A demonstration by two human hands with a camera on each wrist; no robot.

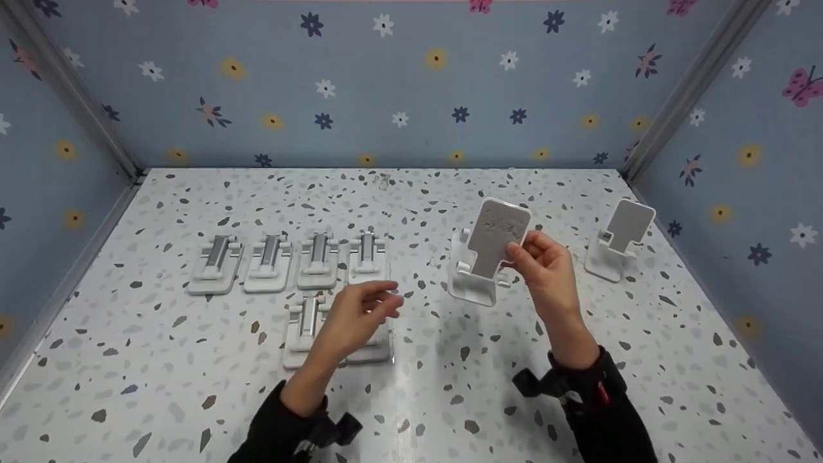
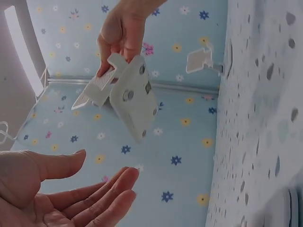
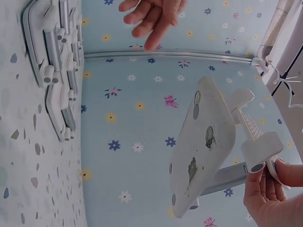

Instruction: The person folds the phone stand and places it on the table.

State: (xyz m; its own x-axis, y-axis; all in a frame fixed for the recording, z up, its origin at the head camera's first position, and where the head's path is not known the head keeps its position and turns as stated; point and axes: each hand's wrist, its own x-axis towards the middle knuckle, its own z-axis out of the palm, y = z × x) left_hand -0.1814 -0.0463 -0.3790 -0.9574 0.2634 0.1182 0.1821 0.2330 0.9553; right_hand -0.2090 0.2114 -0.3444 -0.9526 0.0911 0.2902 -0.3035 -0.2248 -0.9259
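Observation:
An unfolded white phone stand (image 1: pixel 495 231) with a grey pad hangs in my right hand (image 1: pixel 550 270). Thumb and fingers pinch its upper plate by the right edge. Both wrist views show the base's underside (image 2: pixel 137 104) with small round feet, tilted and lifted off the table. My left hand (image 1: pixel 360 315) holds nothing, its fingers loosely extended over the front folded phone stands, partly hiding one (image 1: pixel 373 350). In the left wrist view, thumb and fingers (image 2: pixel 109 196) are spread apart.
Several folded phone stands (image 1: pixel 263 280) form a row on the speckled table (image 1: pixel 212 392), left of centre, with another (image 1: pixel 299 357) in front. A second unfolded stand (image 1: pixel 633 225) stands at the right. Flower-patterned panels (image 1: pixel 411 83) enclose the back and sides.

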